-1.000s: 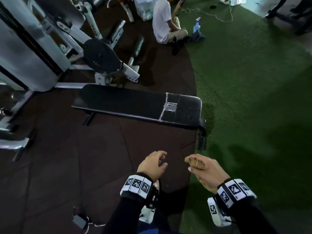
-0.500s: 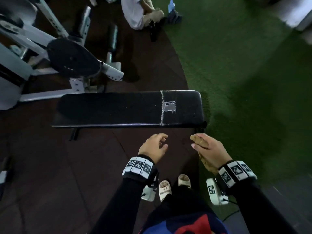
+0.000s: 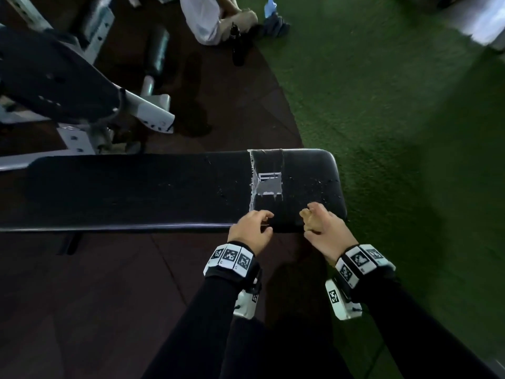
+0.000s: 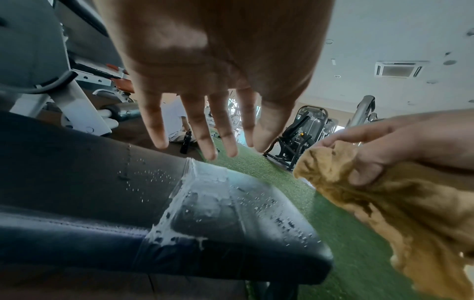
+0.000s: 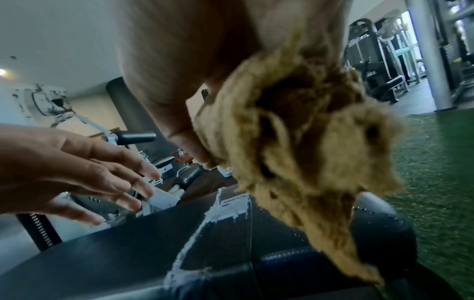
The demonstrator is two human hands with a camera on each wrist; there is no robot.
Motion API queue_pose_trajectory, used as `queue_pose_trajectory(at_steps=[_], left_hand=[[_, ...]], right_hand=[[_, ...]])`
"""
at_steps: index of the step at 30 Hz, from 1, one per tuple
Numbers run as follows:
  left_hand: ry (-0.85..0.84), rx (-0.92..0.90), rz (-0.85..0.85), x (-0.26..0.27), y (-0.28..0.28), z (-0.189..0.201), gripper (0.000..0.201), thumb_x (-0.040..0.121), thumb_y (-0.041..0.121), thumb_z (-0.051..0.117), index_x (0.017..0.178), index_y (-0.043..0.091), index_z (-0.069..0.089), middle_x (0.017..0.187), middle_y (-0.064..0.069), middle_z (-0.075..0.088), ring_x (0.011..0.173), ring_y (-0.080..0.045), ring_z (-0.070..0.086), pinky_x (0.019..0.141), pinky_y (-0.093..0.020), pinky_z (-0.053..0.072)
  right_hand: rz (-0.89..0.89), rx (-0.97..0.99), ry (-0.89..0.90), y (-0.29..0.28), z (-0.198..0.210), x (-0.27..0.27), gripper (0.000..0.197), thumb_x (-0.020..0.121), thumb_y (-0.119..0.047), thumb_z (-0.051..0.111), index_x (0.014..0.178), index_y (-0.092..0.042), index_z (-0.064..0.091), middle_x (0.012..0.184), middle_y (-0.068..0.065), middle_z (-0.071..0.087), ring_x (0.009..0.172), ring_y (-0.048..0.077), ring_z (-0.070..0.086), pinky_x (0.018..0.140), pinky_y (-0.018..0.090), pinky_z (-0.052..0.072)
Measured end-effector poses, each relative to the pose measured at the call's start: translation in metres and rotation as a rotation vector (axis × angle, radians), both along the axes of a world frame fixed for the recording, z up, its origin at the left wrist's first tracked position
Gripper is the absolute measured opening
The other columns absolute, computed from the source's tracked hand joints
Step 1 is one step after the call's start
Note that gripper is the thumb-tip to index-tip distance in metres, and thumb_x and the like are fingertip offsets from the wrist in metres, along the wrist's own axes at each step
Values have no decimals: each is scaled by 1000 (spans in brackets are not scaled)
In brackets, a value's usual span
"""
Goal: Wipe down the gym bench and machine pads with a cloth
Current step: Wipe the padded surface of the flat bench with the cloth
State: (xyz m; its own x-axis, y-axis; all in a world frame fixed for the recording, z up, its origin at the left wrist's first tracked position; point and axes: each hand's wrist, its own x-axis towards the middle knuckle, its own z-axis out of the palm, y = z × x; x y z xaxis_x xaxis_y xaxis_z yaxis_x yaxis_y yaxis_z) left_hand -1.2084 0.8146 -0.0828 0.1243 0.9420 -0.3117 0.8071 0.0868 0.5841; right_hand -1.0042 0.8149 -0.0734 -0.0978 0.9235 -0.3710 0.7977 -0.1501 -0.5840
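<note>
Both hands have come forward over the worktop (image 3: 136, 187): right hand (image 3: 328, 233), nearer its taped end, clutches the cloth (image 4: 384, 203); left hand (image 3: 250, 231) hangs released. The pad's length runs leftward.

Tan cloth (image 5: 302, 146) bunched in right hand (image 5: 205, 60) above black bench (image 5: 128, 263).

Two arms in black sleeves reach forward side by side, each wrist wearing a band of black-and-white markers. The left hand (image 3: 251, 231) hovers palm down over the near edge of the bench (image 3: 136, 187), fingers spread and relaxed, holding nothing. The right hand (image 3: 326, 231), just beside it, curls its fingers around a bunched tan cloth (image 4: 384, 203).
</note>
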Motion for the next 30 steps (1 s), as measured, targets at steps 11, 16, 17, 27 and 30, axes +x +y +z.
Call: queue_pose_trajectory(at_steps=[11,16,17,27,30], left_hand=[[337,236,-6,-9,74,-175,47,97,45,37,144,42,30,157,10,18,145,-7,8,113,-57,-2],[416,495,10,-12,80,-209,48,97,51,16,144,48,23,158,11,15,146,-7,6,114,-56,-2],[420,537,25,-12,79,-213,48,96,52,14,143,48,24,158,11,17,146,-8,8,115,-55,0],[389,554,75,-11,78,-215,48,94,54,18,142,50,26,156,13,21,146,-9,9,117,-50,1],[393,557,72,-11,78,-217,52,92,56,14,142,51,25,156,13,21,146,-9,9,116,-50,1]], right_hand=[[166,516,-325,82,-160,-8,34,87,-34,56,118,-18,59,129,-2,58,121,29,48,103,42,35],[168,771,-286,62,-204,-5,49,93,-42,40,129,-14,57,142,4,46,137,23,36,113,46,27],[175,766,-301,58,-210,-5,52,94,-45,34,136,-18,50,146,4,41,139,23,33,114,44,27],[34,415,-495,104,-204,7,53,95,-55,21,147,-43,15,158,-15,7,146,14,6,118,41,4],[-63,256,-460,120,-195,53,54,98,-51,22,149,-36,12,159,-11,0,146,18,-1,117,44,3]])
